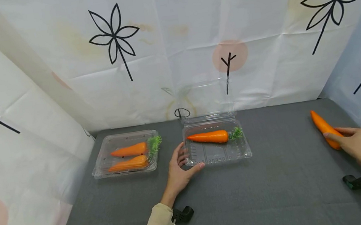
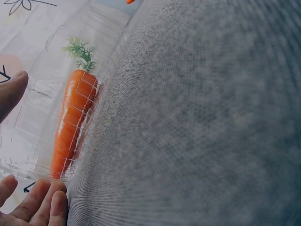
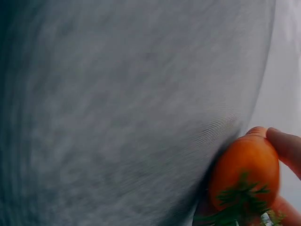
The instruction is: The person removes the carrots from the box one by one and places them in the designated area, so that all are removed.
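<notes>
On the table stands a clear plastic clamshell box [image 1: 219, 155], its lid [image 1: 206, 99] raised at the back. One toy carrot [image 1: 209, 137] with a green top lies inside it, tip to the left. My left hand [image 1: 182, 166] holds the box at its front left corner, fingers along the left end and thumb at the front rim. Far to the right, my right hand [image 1: 359, 143] grips another carrot [image 1: 322, 125] between thumb and fingers, its tip pointing away. The green top of this carrot [image 3: 244, 165] shows only in the right wrist view.
At the left lies a second clear clamshell box [image 1: 105, 168], closed, with two carrots [image 1: 129, 150] inside and green tops at its right end. Patterned cloth walls [image 1: 265, 77] border the grey table [image 1: 265, 200] at the back and both sides.
</notes>
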Demonstrator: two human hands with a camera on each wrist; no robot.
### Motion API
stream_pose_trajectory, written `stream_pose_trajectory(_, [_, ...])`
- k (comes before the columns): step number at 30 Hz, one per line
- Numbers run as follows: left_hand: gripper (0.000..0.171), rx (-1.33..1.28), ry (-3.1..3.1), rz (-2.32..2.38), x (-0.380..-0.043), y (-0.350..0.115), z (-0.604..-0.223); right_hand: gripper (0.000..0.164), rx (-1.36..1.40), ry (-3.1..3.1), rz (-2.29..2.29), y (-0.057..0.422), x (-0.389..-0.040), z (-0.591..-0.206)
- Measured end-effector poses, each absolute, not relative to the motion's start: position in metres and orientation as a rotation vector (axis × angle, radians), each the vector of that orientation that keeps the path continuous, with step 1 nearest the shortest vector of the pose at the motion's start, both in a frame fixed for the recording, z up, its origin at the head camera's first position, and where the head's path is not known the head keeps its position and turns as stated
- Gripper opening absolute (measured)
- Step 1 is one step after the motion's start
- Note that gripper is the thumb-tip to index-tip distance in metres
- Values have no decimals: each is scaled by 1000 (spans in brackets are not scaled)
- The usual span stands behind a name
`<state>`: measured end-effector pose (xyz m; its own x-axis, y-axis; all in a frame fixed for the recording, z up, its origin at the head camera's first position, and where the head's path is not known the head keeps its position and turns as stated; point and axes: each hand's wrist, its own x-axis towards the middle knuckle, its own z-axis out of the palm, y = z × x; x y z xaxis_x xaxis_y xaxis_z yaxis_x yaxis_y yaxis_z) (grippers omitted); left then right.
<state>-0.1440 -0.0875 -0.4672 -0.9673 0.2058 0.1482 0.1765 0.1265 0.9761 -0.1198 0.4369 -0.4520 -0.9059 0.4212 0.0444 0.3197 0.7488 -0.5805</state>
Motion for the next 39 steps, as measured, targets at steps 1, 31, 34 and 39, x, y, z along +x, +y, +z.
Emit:
stream_pose_trajectory(1, [89, 399, 2339, 2024, -144, -88, -468, 66, -598, -2777, 864, 438, -120, -452])
stream_pose_trajectory(31, [90, 387, 2343, 2008, -145, -88, -466, 64, -350, -2761, 605, 358, -143, -421])
stream_pose_trajectory(34, [90, 393, 2344, 2013, -145, -88, -467, 58, -242, -2727, 674, 339, -145, -418])
stream_pose_trajectory(39, [90, 400, 2337, 2020, -145, -88, -466, 51, -26, -2657, 827, 308, -150, -414])
